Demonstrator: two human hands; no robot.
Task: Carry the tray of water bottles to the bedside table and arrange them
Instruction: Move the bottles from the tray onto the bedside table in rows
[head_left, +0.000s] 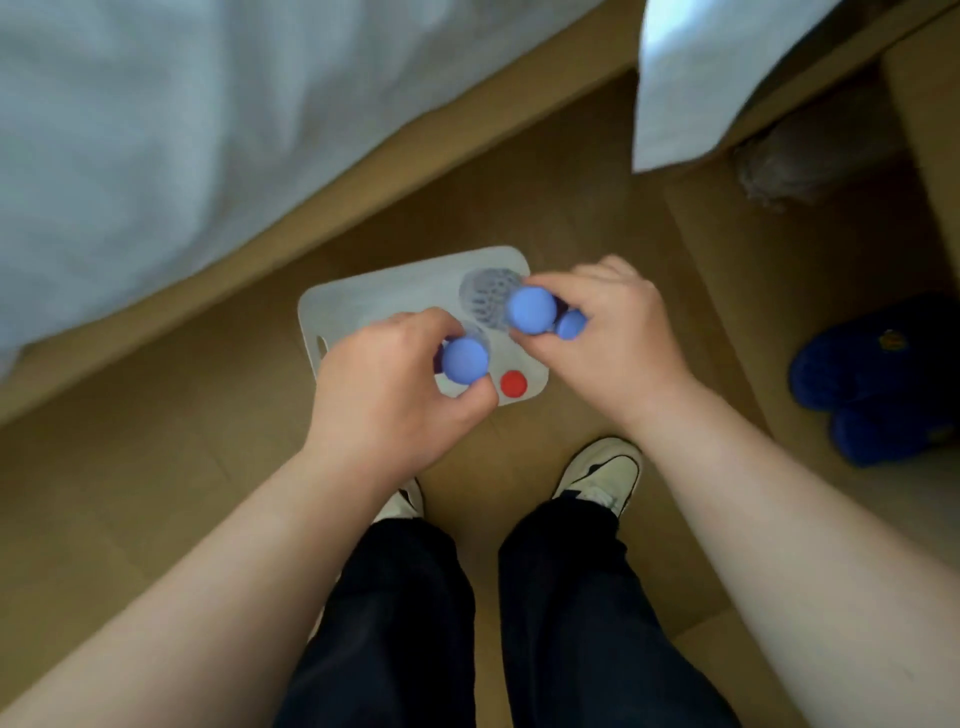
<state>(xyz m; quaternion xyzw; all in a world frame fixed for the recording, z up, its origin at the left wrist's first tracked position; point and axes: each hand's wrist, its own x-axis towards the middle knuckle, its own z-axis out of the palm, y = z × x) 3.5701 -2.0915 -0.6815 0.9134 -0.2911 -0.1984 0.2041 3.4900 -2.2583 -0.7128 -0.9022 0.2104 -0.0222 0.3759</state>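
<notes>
Nearest the camera, the person's dark trouser legs (467, 623) are standing on the wooden floor (130, 493), with two pale shoes (597, 478) pointing toward the white tray (374, 296), which is lying flat on the floor just ahead of the toes.

Both bare forearms are reaching down over the tray. The left hand (384, 389) is hovering above the tray's near-left part, its fingers (467, 397) curling tightly around the neck of a blue-capped bottle (466, 359) — the cap is facing straight up at the camera and the body is hidden beneath the hand. The right hand (613, 338) is hanging over the tray's right edge, its fingers closing around two more bottles at once: a large blue cap (531, 309) is showing at the thumb side and a smaller-looking blue cap (570, 323) is peeking out just beside it, deeper in the grip. Below the larger cap, a ribbed clear bottle body (488, 296) is blurring against the tray.

A red-capped bottle (514, 383) is standing on the tray's near-right corner, between the two hands and touched by neither.

Right of the tray, a blue slipper-like thing (878, 374) is lying on the floor by a wooden panel. Beyond the tray, the bed's wooden base (363, 171) is running diagonally, with white bedding (182, 130) hanging over it. Whether the held bottles are lifting clear of the tray cannot be told.
</notes>
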